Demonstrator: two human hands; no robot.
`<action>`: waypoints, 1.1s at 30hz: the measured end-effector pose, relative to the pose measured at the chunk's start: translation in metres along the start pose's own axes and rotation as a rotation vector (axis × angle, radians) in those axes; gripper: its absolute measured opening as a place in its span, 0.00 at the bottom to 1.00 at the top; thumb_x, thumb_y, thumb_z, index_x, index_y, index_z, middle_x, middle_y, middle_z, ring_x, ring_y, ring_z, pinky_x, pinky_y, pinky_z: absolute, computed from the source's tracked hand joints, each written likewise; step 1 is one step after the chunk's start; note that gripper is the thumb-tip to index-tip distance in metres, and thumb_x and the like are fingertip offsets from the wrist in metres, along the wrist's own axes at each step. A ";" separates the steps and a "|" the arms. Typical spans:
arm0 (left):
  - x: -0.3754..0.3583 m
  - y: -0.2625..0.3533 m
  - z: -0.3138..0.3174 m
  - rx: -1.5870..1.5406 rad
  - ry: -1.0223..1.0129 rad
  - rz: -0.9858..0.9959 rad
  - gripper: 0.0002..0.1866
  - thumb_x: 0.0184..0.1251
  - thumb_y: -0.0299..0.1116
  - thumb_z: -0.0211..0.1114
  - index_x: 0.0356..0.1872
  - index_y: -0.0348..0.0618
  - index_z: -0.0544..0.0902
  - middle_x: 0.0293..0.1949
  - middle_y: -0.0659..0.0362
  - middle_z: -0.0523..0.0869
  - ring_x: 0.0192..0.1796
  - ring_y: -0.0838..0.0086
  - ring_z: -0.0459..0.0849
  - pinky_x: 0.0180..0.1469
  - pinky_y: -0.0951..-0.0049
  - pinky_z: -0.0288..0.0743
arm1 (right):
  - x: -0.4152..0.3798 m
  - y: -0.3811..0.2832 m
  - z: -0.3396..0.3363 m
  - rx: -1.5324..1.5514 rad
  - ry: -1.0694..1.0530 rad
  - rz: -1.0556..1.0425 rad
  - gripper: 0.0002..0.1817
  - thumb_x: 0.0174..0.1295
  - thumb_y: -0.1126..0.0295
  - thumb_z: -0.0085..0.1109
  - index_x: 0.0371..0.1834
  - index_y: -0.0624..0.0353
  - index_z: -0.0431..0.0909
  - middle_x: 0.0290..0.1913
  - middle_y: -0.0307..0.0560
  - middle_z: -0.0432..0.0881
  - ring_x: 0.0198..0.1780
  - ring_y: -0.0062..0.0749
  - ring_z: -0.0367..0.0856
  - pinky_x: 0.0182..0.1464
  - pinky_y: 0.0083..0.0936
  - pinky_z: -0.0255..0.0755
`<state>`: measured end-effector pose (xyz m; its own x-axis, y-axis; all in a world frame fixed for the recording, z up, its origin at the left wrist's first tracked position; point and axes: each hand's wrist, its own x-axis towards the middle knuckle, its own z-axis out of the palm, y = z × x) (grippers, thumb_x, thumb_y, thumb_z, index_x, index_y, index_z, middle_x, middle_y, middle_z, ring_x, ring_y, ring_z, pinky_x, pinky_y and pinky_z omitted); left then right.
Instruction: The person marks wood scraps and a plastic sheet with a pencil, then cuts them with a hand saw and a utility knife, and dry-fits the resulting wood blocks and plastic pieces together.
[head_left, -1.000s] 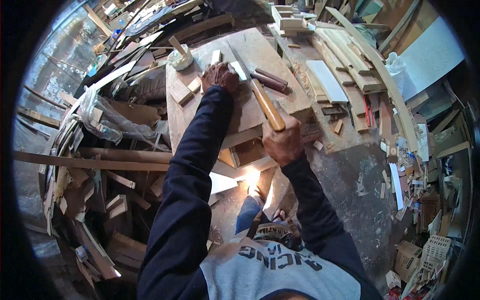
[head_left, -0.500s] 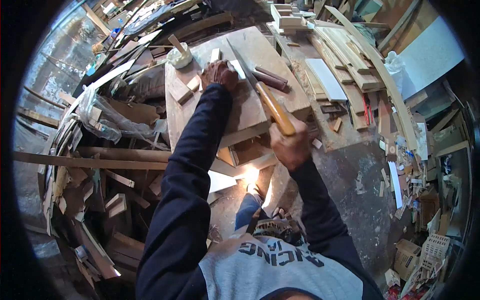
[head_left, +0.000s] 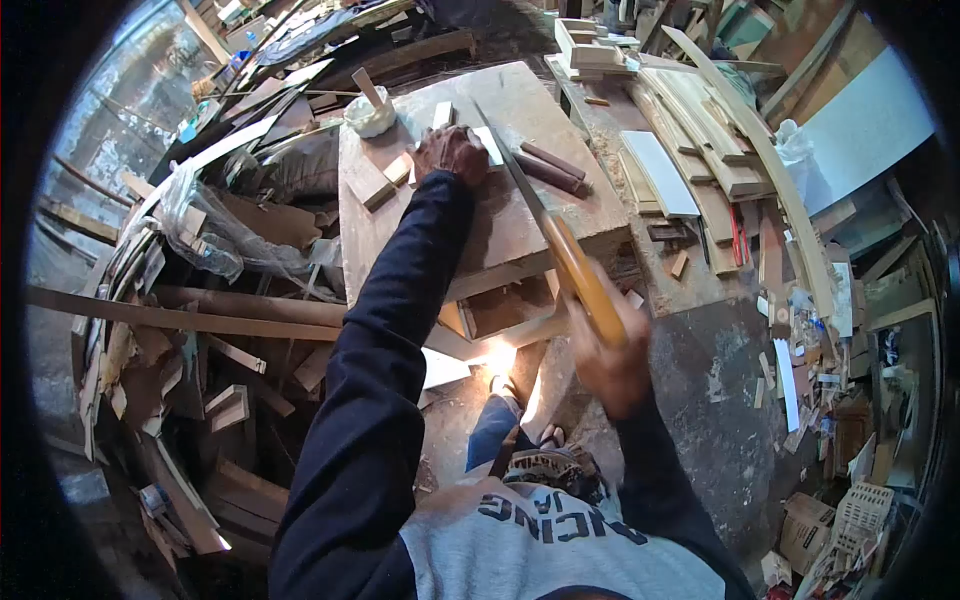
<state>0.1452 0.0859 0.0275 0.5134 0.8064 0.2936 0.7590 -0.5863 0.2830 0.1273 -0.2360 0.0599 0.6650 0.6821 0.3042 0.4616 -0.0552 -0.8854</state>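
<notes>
My right hand (head_left: pixel 608 355) is wrapped round the yellowish wooden handle of a handsaw (head_left: pixel 580 275). Its thin blade slants up and to the left across the worktable, passing just right of my left hand. My left hand (head_left: pixel 447 155) is closed over a white-faced piece of wood (head_left: pixel 488 146) and presses it on the wooden tabletop (head_left: pixel 500 225); the fingertips are mostly hidden. Beyond the knuckles lies another small pale block (head_left: pixel 443 114). To its left are wood offcuts (head_left: pixel 372 187). Right of the blade rests a dark brown cylinder (head_left: pixel 548 172).
A white tub (head_left: pixel 370 117) with a stick in it stands at the table's back left. Stacked boards (head_left: pixel 700 130) and a white panel (head_left: pixel 660 172) lie on the right. Scrap wood (head_left: pixel 235 405) is heaped at left, with a plastic basket (head_left: pixel 862 510) at lower right.
My right hand has drawn the handsaw back toward my body and slightly right. My left hand stays on the wood; the whole view has shifted a little.
</notes>
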 end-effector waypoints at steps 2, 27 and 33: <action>-0.004 0.006 0.001 0.015 -0.046 0.021 0.20 0.65 0.43 0.51 0.46 0.47 0.87 0.53 0.52 0.85 0.60 0.55 0.79 0.64 0.51 0.69 | -0.040 -0.016 -0.020 -0.002 0.067 -0.035 0.22 0.57 0.81 0.54 0.58 0.71 0.75 0.42 0.63 0.84 0.43 0.43 0.86 0.47 0.33 0.78; -0.007 0.003 -0.003 0.011 0.028 0.047 0.19 0.66 0.43 0.51 0.44 0.48 0.88 0.50 0.51 0.86 0.57 0.55 0.82 0.60 0.54 0.72 | -0.038 0.013 -0.001 -0.052 0.108 -0.172 0.25 0.59 0.79 0.55 0.62 0.68 0.73 0.36 0.65 0.83 0.34 0.52 0.86 0.37 0.35 0.77; -0.013 0.002 -0.004 0.012 0.047 0.109 0.19 0.67 0.42 0.50 0.45 0.46 0.87 0.51 0.50 0.86 0.56 0.54 0.82 0.60 0.54 0.73 | -0.006 0.007 0.022 -0.071 0.105 -0.078 0.24 0.57 0.76 0.59 0.60 0.66 0.75 0.28 0.64 0.80 0.30 0.50 0.86 0.33 0.34 0.76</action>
<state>0.1387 0.0744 0.0276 0.5740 0.7333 0.3644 0.7048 -0.6690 0.2361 0.1131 -0.2247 0.0443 0.6814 0.6064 0.4098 0.5523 -0.0587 -0.8316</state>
